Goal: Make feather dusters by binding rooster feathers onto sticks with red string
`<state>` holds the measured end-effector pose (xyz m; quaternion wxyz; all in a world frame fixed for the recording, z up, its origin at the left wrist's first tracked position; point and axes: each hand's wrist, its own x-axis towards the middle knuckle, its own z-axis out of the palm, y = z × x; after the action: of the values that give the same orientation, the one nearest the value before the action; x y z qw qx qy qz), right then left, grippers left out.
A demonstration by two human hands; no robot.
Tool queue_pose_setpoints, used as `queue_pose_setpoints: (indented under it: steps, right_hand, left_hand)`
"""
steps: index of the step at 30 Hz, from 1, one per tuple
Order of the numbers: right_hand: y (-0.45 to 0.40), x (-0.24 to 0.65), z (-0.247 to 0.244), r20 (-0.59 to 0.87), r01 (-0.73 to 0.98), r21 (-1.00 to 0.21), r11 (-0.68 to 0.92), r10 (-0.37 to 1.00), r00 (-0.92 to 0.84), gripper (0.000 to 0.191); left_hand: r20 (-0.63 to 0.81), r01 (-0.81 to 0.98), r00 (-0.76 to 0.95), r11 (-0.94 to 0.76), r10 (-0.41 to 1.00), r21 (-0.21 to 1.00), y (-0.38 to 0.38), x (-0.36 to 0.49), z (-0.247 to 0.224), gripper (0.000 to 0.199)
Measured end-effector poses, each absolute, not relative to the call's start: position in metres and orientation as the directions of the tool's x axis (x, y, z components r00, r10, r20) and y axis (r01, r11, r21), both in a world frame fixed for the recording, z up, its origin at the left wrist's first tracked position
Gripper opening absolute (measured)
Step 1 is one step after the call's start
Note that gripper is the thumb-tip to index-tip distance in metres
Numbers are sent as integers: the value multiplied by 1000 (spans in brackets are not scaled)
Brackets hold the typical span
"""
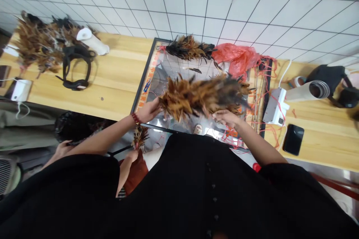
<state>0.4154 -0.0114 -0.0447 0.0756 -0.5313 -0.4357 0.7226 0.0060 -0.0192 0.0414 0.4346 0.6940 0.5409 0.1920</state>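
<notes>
At the far left of the pale wood-grained table (120, 78), a heap of brown and black feathers (42, 43) lies near the wall, with a white roll (94, 41) beside it and a black strap headset (75, 68) in front. A white device (21, 90) with a cable sits close to the front edge. Below this stretch are a dark plastic bag (70, 125) and another person's hands, one (63, 149) near the bag, the other (131, 155) at a small feather tuft (139, 136).

In the middle, a black-framed glossy panel (171, 69) with orange characters down its left side reflects the room. The left hand (148, 111), wearing a red bead bracelet (135, 118), is closed on the left end of a brown feather bundle (193, 95), held over the panel and blurred toward its right end. The right hand (228, 117) has its fingers drawn nearly together at the bundle's lower edge; whether they pinch it cannot be told. Behind lie a darker feather bundle (189, 48) and a crumpled red plastic bag (238, 58), against a white tiled wall (196, 3).

Farther right are thin sticks (256, 99) with tangled red string (276, 119), a white power strip (276, 106), a black phone (293, 139), a pale cylinder (301, 91) and a black bag (327, 76).
</notes>
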Motion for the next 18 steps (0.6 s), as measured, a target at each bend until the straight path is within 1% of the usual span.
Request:
queue_pose_setpoints:
  steps: [1, 2, 3, 4, 5, 7, 9, 13, 14, 16, 18]
  right_hand:
    - [-21, 415, -46, -708, 356, -705, -613, 582, -399, 43]
    - [-31, 415, -46, -709, 359, -705, -611, 600, -371, 45]
    - [-41, 416, -46, -700, 362, -714, -599, 626, -343, 47]
    - [-51, 417, -46, -682, 372, -728, -575, 660, -315, 48]
    - [-60, 419, -47, -660, 387, -743, -545, 693, -291, 48]
    - [-75, 425, -49, -619, 428, -760, -489, 746, -246, 48]
    - [-86, 434, -53, -605, 478, -746, -463, 772, -196, 47]
    - [-93, 455, -56, -598, 583, -699, -415, 786, -158, 41]
    - [-91, 460, -55, -603, 619, -683, -388, 778, -178, 39]
    - [-82, 470, -48, -610, 684, -668, -292, 742, -279, 37]
    - [-66, 477, -39, -544, 691, -709, -141, 733, -408, 37]
  left_hand:
    - [-248, 434, 284, 107, 926, 895, -24, 15, 38, 34]
    - [-316, 260, 232, 254, 920, 932, -29, 24, 36, 38]
    - [-390, 92, 205, 379, 898, 921, -31, 33, 34, 42]
    - [-452, -54, 192, 469, 871, 882, -33, 41, 34, 45]
    - [-496, -172, 186, 525, 848, 833, -33, 48, 34, 47]
    - [-540, -334, 181, 568, 822, 752, -32, 58, 33, 49]
    - [-574, -424, 170, 585, 801, 691, -31, 66, 28, 47]
    - [-661, -478, 95, 617, 744, 626, -36, 90, 12, 35]
    - [-676, -497, 58, 608, 735, 619, -38, 99, 8, 33]
    - [-689, -557, -9, 569, 724, 605, -42, 115, 2, 31]
    - [-693, -623, -25, 530, 721, 575, -45, 129, -1, 31]
